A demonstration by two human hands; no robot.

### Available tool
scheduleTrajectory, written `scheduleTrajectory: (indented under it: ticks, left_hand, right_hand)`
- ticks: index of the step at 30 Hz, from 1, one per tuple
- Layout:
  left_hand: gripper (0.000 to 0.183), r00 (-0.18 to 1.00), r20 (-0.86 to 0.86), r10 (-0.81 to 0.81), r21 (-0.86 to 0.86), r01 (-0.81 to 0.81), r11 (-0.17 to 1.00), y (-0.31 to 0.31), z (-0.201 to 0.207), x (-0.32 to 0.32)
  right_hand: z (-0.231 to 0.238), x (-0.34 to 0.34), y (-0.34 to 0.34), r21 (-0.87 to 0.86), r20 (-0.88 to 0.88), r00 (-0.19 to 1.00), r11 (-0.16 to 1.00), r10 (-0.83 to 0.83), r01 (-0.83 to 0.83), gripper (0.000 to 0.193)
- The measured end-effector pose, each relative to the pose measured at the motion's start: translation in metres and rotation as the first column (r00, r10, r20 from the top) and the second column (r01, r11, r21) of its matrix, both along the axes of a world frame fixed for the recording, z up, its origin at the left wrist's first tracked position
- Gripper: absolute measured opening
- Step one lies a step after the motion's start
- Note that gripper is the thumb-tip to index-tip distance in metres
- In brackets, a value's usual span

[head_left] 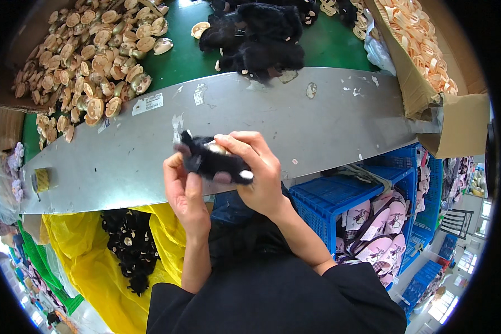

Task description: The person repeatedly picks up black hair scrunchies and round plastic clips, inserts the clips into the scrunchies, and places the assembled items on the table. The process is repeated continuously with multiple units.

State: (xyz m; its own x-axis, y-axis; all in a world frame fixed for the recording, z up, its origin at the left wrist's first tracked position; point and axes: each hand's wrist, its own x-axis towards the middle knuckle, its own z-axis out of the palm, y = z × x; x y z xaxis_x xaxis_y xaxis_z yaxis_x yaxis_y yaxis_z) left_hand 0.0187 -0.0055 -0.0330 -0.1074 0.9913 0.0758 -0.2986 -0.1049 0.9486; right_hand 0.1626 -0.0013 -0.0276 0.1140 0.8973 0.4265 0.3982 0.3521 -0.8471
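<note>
Both my hands hold a small black plush piece (206, 165) above the front part of the metal table. It has an ear-like tip and pinkish and white patches. My left hand (189, 203) pinches its left end between thumb and fingers. My right hand (261, 175) is closed round the right end, fingers over the top. A pale, shiny piece (216, 148) shows at the plush's upper side under my right fingertips; its kind is partly hidden. More black plush pieces (267, 25) lie in a heap at the far side.
Cream and gold plastic shells (103, 53) pile up at far left. A carton (414, 72) of peach-coloured bands stands at far right. Below the metal table (339, 119) are a yellow bag (72, 245) with black plush pieces and a blue crate (312, 206) near pink slipper-like pieces (367, 225).
</note>
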Motion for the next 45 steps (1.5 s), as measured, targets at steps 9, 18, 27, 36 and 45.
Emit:
scheduleTrajectory:
  ticks: [9,18,27,36,45]
  left_hand:
    - [0.049,0.98,0.123,-0.158,-0.257,0.185,0.948,0.001,0.017,0.009]
    - [0.052,0.996,0.082,-0.036,-0.051,0.04,0.998,0.003,-0.013,0.025]
    - [0.062,0.998,0.038,-0.058,0.007,0.058,0.998,0.007,-0.017,0.024]
    - [0.046,0.995,0.094,-0.036,-0.077,0.043,0.996,0.008,-0.028,0.022]
    - [0.047,0.999,-0.033,-0.037,-0.097,0.033,0.995,0.008,-0.017,0.027]
  right_hand:
    - [-0.012,0.002,0.006,0.14,-0.032,0.998,0.988,-0.053,0.057,0.049]
    - [-0.021,0.001,0.014,-0.185,-0.166,0.961,0.964,-0.22,0.189,0.032]
    - [-0.016,-0.001,0.012,-0.229,-0.196,0.962,0.963,-0.191,0.144,0.028]
    - [-0.026,-0.001,0.016,-0.174,-0.282,0.942,0.975,-0.18,0.134,0.041]
    - [-0.025,0.0,0.015,-0.202,-0.252,0.95,0.97,-0.182,0.132,0.039]
